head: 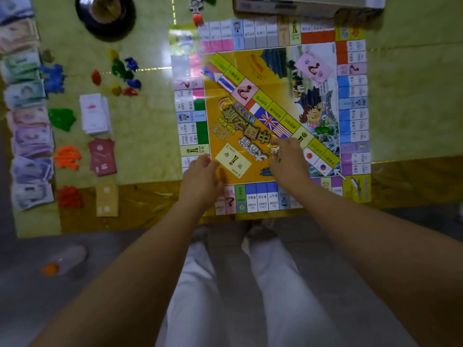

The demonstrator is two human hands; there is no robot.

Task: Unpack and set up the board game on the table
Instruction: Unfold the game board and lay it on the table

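Observation:
The game board [273,78] lies unfolded and flat on the yellow-green table [150,146], its orange middle printed with flags and cartoon figures. My left hand [200,176] rests on the board's near left part, fingers lying on the surface. My right hand [288,159] lies on the board near the middle, fingers spread flat. Neither hand holds anything that I can see. Left of the board sit a white card stack [95,113], a dark red card stack [102,157] and a tan card stack [107,200].
Paper money [27,116] lies in overlapping rows along the table's left edge. Plastic pieces in blue, green, orange and red sit in small heaps [66,156] beside it. A black round object [105,16] stands at the back left and the game box [300,5] behind the board. A bottle [65,259] lies on the floor.

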